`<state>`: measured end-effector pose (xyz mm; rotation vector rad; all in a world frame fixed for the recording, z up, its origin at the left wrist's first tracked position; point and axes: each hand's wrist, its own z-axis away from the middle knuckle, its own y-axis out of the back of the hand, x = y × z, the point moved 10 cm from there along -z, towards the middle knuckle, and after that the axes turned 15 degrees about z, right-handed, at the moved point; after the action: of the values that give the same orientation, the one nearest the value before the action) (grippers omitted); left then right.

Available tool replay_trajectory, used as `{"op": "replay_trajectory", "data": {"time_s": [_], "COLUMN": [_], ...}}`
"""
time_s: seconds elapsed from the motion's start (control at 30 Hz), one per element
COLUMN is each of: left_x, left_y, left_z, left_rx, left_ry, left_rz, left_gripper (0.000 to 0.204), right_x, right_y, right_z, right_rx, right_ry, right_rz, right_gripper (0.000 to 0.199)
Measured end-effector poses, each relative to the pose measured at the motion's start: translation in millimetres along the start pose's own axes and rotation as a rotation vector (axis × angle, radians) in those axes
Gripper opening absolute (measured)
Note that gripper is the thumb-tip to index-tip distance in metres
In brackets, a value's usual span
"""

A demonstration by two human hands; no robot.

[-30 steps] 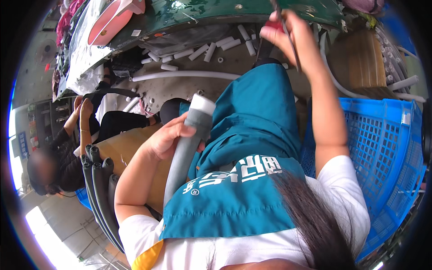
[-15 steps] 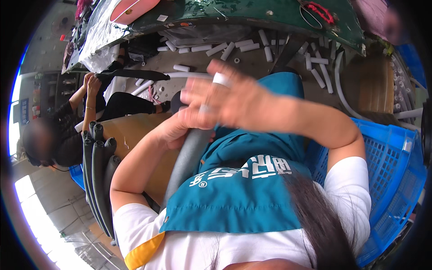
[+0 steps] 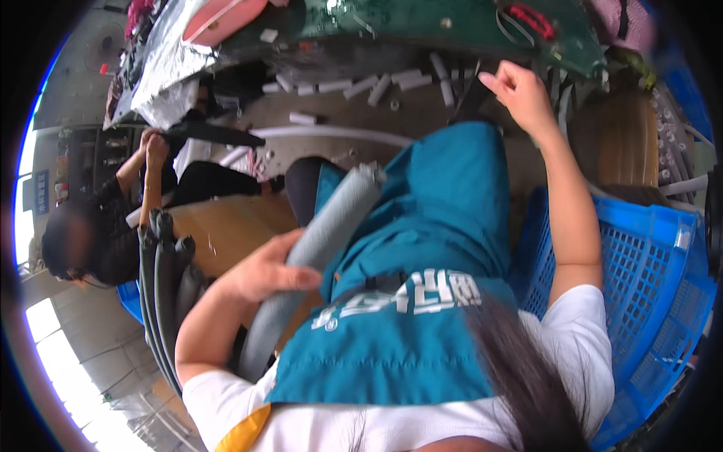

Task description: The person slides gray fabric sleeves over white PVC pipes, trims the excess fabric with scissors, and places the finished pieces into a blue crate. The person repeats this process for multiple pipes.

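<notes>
A long grey foam tube [image 3: 316, 241] slants up from beside my left arm across my teal apron [image 3: 444, 188]. Its far end looks gathered and rough. My left hand [image 3: 275, 267] is wrapped round the tube about midway, with the thumb across its top. Raised to the far right, near the edge of the green table [image 3: 422, 22], my right hand [image 3: 520, 94] is apart from the tube. Its fingers are curled in, and whatever they may hold is hidden.
Several dark grey tubes [image 3: 162, 264] stand at my left. Beyond them a co-worker [image 3: 90, 233] in black holds a dark tube [image 3: 218, 134]. White tube pieces [image 3: 369, 87] litter the floor under the table. A blue plastic crate [image 3: 633, 264] is at my right.
My right hand has left the tube's far end and swung up to the right. My left hand has slid down the tube, baring its upper end.
</notes>
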<state>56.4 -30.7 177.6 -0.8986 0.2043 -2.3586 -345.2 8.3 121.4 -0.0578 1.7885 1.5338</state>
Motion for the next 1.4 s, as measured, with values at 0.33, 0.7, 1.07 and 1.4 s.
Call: {"op": "replay_trajectory", "data": {"time_s": [0.33,0.7,1.07,1.4], "left_x": [12,12,-5,-22], "left_y": [-36,-20,-14,-33], "left_z": [0,31,103,199], "left_rx": [-0.032,0.366,0.618,1.249], "left_ry": [0.07,-0.063,0.042,-0.471], "left_rz": [-0.08,-0.694,-1.3,-1.602], "left_gripper": [0.081,0.052,0.063,0.066], "right_x": [-170,-185,-252,-380], "right_y": [-58,-104,-138,-137], "right_z": [88,107,154,217], "right_rx": [-0.576,-0.644,-0.904,-1.358], "right_ry": [0.574,0.231,0.497,0.78], "right_rz": [-1.338,-1.159,-1.311,-1.219], "right_gripper": [0.016,0.023,0.02,0.025]}}
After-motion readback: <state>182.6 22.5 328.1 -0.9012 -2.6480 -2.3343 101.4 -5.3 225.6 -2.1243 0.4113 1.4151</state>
